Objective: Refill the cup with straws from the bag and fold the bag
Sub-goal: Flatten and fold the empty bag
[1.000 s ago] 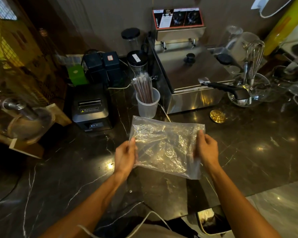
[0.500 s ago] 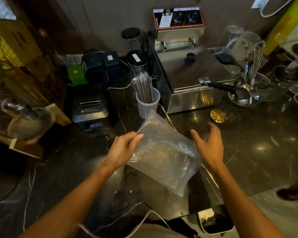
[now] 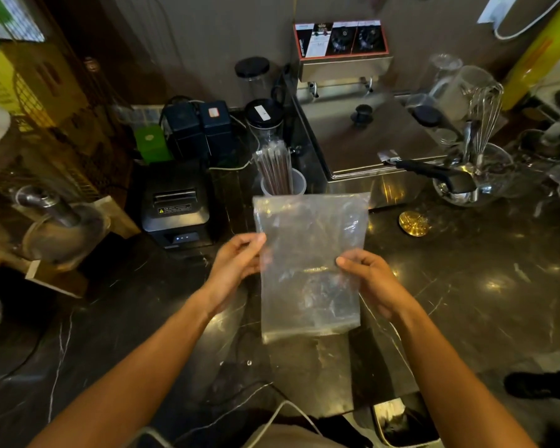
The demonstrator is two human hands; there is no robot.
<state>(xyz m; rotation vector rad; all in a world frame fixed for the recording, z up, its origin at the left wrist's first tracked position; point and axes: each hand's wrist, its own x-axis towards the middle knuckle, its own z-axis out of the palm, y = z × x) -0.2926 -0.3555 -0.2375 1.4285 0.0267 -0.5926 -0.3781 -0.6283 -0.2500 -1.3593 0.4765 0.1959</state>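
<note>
A clear, empty plastic bag [image 3: 307, 253] hangs upright above the dark counter, long side vertical. My left hand [image 3: 238, 258] pinches its left edge at mid-height. My right hand [image 3: 367, 278] grips its right edge a little lower. Just behind the bag's top edge stands a translucent cup [image 3: 299, 185] packed with dark wrapped straws [image 3: 274, 168] that stick up out of it. The bag hides the lower part of the cup.
A black receipt printer [image 3: 175, 208] sits left of the cup, a steel fryer [image 3: 362, 143] right of it. A gold lid [image 3: 413, 223], a bowl with a whisk [image 3: 479, 176] and glassware lie at right. The counter's front edge [image 3: 385, 396] is near my body.
The bag went from lying wide on the counter to being lifted, turned and held upright. My right hand let go briefly, then took hold of the right edge again.
</note>
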